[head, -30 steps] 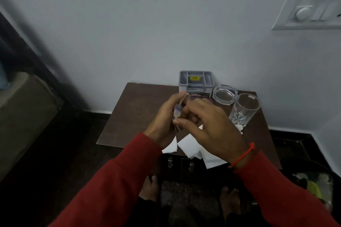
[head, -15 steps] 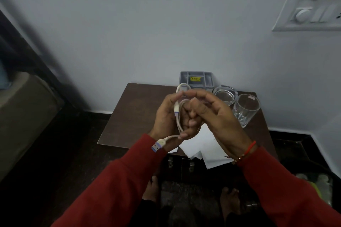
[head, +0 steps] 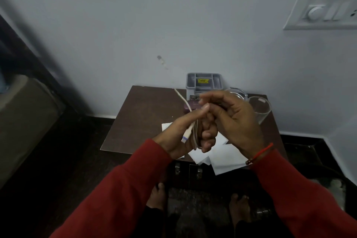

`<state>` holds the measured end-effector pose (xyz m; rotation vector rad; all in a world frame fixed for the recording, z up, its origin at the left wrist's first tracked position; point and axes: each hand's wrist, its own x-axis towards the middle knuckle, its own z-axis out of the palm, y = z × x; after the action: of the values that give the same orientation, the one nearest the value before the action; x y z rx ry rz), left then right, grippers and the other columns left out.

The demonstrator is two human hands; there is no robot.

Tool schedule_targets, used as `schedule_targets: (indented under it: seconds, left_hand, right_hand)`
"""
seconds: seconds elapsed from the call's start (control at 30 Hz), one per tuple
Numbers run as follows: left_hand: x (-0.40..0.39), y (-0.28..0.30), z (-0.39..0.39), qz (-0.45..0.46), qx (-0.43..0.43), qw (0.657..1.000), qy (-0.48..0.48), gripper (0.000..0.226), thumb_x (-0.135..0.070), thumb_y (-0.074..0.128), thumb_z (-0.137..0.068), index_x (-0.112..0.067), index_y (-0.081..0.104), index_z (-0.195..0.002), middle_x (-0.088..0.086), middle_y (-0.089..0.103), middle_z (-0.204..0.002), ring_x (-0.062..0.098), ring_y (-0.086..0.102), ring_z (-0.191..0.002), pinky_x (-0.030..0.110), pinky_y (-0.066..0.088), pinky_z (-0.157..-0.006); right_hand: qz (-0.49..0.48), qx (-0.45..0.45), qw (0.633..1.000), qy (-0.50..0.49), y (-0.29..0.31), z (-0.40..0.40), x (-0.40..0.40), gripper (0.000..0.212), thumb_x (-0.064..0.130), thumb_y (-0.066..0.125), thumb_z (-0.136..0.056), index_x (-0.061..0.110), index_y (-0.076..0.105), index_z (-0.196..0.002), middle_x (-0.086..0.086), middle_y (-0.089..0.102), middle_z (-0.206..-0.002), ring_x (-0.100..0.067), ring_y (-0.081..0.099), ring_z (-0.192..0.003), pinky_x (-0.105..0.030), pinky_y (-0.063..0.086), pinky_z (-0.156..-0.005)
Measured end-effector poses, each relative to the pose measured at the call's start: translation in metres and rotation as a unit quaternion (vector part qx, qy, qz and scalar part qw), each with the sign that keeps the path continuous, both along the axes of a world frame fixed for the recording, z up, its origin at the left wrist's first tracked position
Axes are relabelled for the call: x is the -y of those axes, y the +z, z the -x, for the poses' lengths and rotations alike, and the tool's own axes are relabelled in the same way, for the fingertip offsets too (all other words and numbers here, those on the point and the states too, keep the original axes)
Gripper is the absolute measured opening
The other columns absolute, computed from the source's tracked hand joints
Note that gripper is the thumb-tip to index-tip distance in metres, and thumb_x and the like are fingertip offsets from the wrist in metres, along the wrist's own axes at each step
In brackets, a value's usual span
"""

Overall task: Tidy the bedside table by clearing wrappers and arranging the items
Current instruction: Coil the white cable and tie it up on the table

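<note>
1. Left hand (head: 185,137) gripped one coiled white USB cable (head: 190,127) above the bedside table (head: 139,120).
2. Right hand (head: 231,120), fingers curled, pinched the same cable.
3. Several white paper wrappers (head: 224,158) lay beneath both hands.
4. Beyond the right hand: one grey organizer tray (head: 204,83), two glass vessels (head: 258,108).

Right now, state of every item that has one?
USB cable: partly coiled in left hand
right hand: loose beside the coil
drinking glass: upright, empty
grey organizer tray: open
white papers: overhanging table edge
</note>
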<state>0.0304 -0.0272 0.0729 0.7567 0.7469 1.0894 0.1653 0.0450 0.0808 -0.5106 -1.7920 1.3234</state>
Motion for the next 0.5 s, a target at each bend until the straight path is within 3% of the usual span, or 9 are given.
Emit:
schedule_targets:
  seconds: [0.07, 0.13, 0.27, 0.4, 0.47, 0.5]
  left_hand:
    - [0.001, 0.0, 0.001, 0.007, 0.012, 1.0, -0.018, 0.021, -0.029, 0.042, -0.099, -0.011, 0.047, -0.09, 0.003, 0.043, -0.06, 0.019, 0.052, -0.048, 0.027, 0.044, -0.051]
    - [0.001, 0.001, 0.005, 0.002, 0.047, 0.998, -0.043, 0.009, -0.019, 0.044, -0.089, -0.012, 0.051, -0.086, 0.003, 0.044, -0.058, 0.019, 0.052, -0.046, 0.025, 0.043, -0.049]
    - [0.002, 0.006, 0.011, -0.001, 0.143, 0.986, -0.083, 0.021, -0.012, 0.049, -0.075, -0.007, 0.054, -0.095, 0.003, 0.04, -0.054, 0.018, 0.048, -0.04, 0.02, 0.039, -0.044]
    - [0.005, 0.01, 0.009, 0.009, 0.225, 0.966, -0.13, 0.018, -0.01, 0.046, -0.075, -0.007, 0.051, -0.092, 0.0, 0.026, -0.05, 0.014, 0.03, -0.034, 0.016, 0.03, -0.037]
    - [0.007, 0.01, 0.006, 0.01, 0.239, 0.957, -0.162, 0.016, -0.013, 0.044, -0.075, -0.008, 0.048, -0.09, -0.002, 0.025, -0.05, 0.012, 0.028, -0.033, 0.014, 0.022, -0.036]
    - [0.008, 0.011, 0.004, 0.01, 0.244, 0.953, -0.179, 0.016, -0.014, 0.044, -0.075, -0.008, 0.047, -0.089, -0.002, 0.025, -0.051, 0.012, 0.028, -0.033, 0.014, 0.019, -0.036]
  right_hand:
    - [0.024, -0.041, 0.998, 0.032, 0.004, 0.001, 0.005, 0.038, -0.016, 0.051, -0.093, 0.008, 0.061, -0.122, -0.019, 0.067, -0.112, -0.023, 0.069, -0.109, -0.03, 0.054, -0.093]
    - [0.069, -0.091, 0.992, 0.046, 0.007, 0.002, 0.006, 0.039, -0.017, 0.052, -0.092, 0.002, 0.055, -0.126, -0.023, 0.065, -0.118, -0.028, 0.066, -0.117, -0.039, 0.052, -0.102]
    - [0.151, -0.154, 0.976, 0.016, 0.002, -0.001, -0.001, 0.04, -0.017, 0.047, -0.094, 0.0, 0.053, -0.129, -0.024, 0.063, -0.126, -0.032, 0.06, -0.125, -0.05, 0.043, -0.112]
    - [0.074, -0.052, 0.995, 0.033, -0.008, -0.008, -0.011, 0.066, -0.029, 0.036, -0.086, 0.009, 0.052, -0.137, -0.002, 0.057, -0.144, -0.018, 0.046, -0.14, -0.049, 0.033, -0.119]
    - [-0.011, 0.019, 0.996, 0.088, -0.013, -0.01, -0.017, 0.062, -0.021, 0.048, -0.09, 0.012, 0.049, -0.142, 0.001, 0.051, -0.15, -0.019, 0.038, -0.146, -0.051, 0.03, -0.12]
    - [-0.031, 0.053, 0.992, 0.109, -0.017, -0.008, -0.02, 0.056, -0.008, 0.057, -0.092, 0.012, 0.048, -0.143, -0.001, 0.051, -0.15, -0.022, 0.034, -0.148, -0.051, 0.027, -0.121]
